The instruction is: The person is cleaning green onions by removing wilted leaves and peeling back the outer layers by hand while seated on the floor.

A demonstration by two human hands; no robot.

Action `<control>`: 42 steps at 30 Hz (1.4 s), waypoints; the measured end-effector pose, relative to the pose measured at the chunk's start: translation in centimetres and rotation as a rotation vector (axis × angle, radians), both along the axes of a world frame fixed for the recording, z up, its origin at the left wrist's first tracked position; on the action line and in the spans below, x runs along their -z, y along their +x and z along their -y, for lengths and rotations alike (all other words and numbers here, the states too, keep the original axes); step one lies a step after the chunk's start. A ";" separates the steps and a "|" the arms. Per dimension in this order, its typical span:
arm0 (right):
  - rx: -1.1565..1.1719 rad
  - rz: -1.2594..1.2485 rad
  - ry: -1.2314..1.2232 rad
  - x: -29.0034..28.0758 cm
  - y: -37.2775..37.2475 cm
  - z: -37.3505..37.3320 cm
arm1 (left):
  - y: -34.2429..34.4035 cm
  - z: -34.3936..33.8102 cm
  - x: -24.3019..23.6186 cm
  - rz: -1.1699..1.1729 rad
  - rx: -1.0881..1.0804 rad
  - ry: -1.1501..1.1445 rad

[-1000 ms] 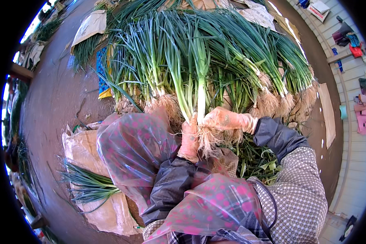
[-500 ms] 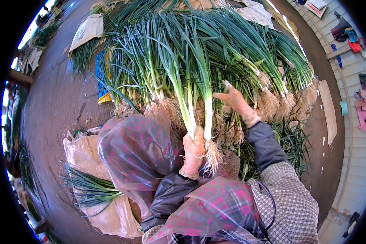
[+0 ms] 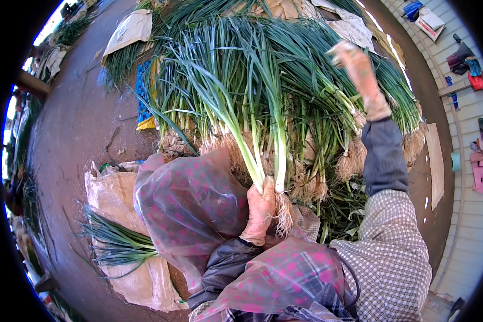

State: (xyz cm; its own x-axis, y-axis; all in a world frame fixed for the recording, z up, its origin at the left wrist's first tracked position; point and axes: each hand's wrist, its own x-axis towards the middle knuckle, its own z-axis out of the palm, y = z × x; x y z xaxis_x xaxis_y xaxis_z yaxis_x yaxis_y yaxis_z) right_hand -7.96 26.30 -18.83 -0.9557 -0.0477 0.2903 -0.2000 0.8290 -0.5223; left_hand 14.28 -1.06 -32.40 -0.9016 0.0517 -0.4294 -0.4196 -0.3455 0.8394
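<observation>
My left hand (image 3: pixel 260 209), in a soiled pale pinkish glove, grips several long green onions (image 3: pixel 239 139) by their white lower ends, just above the spotted plastic over my knees (image 3: pixel 185 204); pale roots (image 3: pixel 284 217) dangle beside it. My right hand (image 3: pixel 359 72), similarly gloved, is raised at the upper right above the leaves of a big onion heap (image 3: pixel 295 53). Its blurred fingers point left, and whether they hold anything is unclear.
A crumpled sack (image 3: pixel 112 188) with an onion bundle (image 3: pixel 118 241) lies at my left. Paper sheets (image 3: pixel 129 29) rest on the heap's edges. Loose leaves (image 3: pixel 343 220) lie below the heap. Assorted hung items (image 3: pixel 480 169) line the pale wall at right, beyond brown floor.
My right hand has left the held onions and risen up and right over the heap. My left hand keeps its grip and has moved slightly down and right.
</observation>
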 end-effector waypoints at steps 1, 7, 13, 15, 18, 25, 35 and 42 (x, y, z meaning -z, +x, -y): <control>-0.103 -0.096 0.336 0.7 1.8 2.8 | -0.3 -0.5 -0.2 -0.002 0.016 -0.002; -0.232 0.153 1.180 10.5 2.3 13.6 | 0.1 -1.8 -0.3 -0.040 0.080 -0.069; -0.168 0.485 0.832 11.5 -5.3 12.6 | 0.1 -0.8 1.2 -0.114 0.153 -0.195; -0.064 0.317 0.807 9.5 -8.8 8.8 | 0.0 -1.4 0.9 -0.096 0.110 -0.101; 0.070 0.026 0.163 4.0 -10.6 -0.6 | -0.1 -1.5 0.6 -0.046 0.108 -0.006; 0.368 0.596 0.343 -0.2 2.3 -7.1 | -0.5 -0.8 -0.7 0.012 0.236 0.201; -0.208 0.223 1.119 10.9 6.6 7.6 | 0.0 -2.3 0.5 0.042 0.255 0.213; -0.135 -0.049 0.485 9.0 -2.6 3.9 | -0.2 -2.1 0.7 0.062 0.248 0.174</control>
State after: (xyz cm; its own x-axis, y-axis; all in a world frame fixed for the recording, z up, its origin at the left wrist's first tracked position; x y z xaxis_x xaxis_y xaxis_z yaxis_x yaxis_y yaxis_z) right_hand -10.53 22.36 -27.83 -0.9175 -0.3108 0.2483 -0.3372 0.9388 -0.0707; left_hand 14.12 1.07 -33.13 -0.8249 0.3445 -0.4482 -0.5574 -0.3629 0.7468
